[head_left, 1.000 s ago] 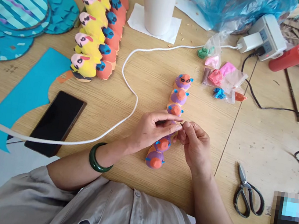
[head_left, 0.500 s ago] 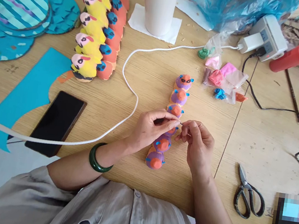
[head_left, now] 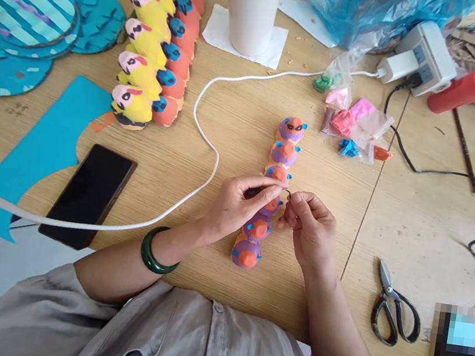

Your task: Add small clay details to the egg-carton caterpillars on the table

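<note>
My left hand [head_left: 242, 205] hovers over the middle of a row of purple and orange clay heads with small blue ears [head_left: 259, 228], hiding part of it. Its thumb and forefinger are almost together, and a dark lump [head_left: 253, 192] shows inside the curled fingers. On the right, my right hand [head_left: 312, 227] pinches a thin black strand [head_left: 289, 193], which looks like soft clay and reaches toward the left fingertips. The top head in the row carries black eye marks.
Small bags of coloured clay [head_left: 354, 121] lie beyond my right hand. Scissors [head_left: 391, 308] rest at the right; a phone [head_left: 89, 195] and white cable [head_left: 217, 160] lie left. Yellow clay figures [head_left: 144, 70] and a white cup [head_left: 252, 12] stand farther back.
My right hand has shifted slightly left and turned a little. The black strand between the hands now shows bent where it was straighter. My left hand stays nearly in place.
</note>
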Demonstrator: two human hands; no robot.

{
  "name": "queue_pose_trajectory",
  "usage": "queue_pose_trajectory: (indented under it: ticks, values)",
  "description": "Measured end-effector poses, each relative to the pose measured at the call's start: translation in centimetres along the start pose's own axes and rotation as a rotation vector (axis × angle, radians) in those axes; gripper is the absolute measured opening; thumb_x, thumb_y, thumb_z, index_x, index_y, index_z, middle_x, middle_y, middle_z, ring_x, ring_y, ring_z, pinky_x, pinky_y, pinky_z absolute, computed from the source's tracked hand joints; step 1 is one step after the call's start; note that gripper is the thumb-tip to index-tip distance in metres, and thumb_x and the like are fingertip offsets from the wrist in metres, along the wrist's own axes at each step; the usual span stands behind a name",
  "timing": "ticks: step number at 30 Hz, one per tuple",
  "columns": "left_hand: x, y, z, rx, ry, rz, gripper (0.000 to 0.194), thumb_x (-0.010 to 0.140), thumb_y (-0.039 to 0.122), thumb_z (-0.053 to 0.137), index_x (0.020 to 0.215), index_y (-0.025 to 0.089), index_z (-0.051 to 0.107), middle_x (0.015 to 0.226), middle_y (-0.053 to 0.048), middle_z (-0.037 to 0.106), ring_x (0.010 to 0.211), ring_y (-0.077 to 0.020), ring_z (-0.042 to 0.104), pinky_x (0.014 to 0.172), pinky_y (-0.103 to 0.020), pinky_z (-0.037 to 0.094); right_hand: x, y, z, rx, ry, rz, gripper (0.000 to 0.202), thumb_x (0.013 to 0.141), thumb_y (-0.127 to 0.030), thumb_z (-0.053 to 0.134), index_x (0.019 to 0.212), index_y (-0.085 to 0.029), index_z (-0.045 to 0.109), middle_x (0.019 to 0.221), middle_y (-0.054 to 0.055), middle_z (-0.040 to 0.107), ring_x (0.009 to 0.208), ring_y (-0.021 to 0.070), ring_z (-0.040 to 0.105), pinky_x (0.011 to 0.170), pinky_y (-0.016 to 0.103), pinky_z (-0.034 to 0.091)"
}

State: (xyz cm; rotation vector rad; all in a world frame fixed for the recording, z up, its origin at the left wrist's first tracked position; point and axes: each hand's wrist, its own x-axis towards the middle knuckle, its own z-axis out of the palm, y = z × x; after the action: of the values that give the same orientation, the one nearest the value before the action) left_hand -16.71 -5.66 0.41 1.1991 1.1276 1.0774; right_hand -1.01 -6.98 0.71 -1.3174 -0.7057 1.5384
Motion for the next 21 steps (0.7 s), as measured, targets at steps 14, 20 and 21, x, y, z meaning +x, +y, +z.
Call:
queue_pose_trajectory:
  ticks: [14,20,21]
  values:
    - [0.10,-0.68,0.18,0.026,-0.002,0.029,0.012,0.088,0.031,0.076,0.093,0.022,0.082,0.091,-0.003,0.079,0.085,-0.0156,0.072,0.077,-0.026,0.057,-0.06,0.45,0.11,0.037,-0.057,0.077,0.037,0.075,-0.050,0.085,0.068,-0.020,0.064,0.058,-0.006,0.051,0.047,0.0065,0.044,0.046,0.021,0.051]
    - [0.11,-0.56,0.15,0.035,0.023,0.042,0.007,0.087,0.027,0.076,0.089,0.021,0.080,0.086,-0.001,0.078,0.080,-0.0138,0.070,0.074,-0.025,0.055,-0.14,0.25,0.20,0.038,-0.055,0.075,0.036,0.078,-0.050,0.083,0.065,-0.020,0.067,0.061,-0.003,0.060,0.049,0.0085,0.056,0.048,0.021,0.052]
    - [0.11,-0.50,0.13,0.033,0.025,0.046,0.007,0.087,0.026,0.077,0.089,0.021,0.080,0.085,-0.001,0.078,0.080,-0.0134,0.070,0.074,-0.024,0.055,-0.17,0.17,0.21,0.040,-0.055,0.071,0.035,0.078,-0.049,0.083,0.066,-0.020,0.068,0.061,-0.003,0.061,0.050,0.0085,0.057,0.048,0.021,0.052]
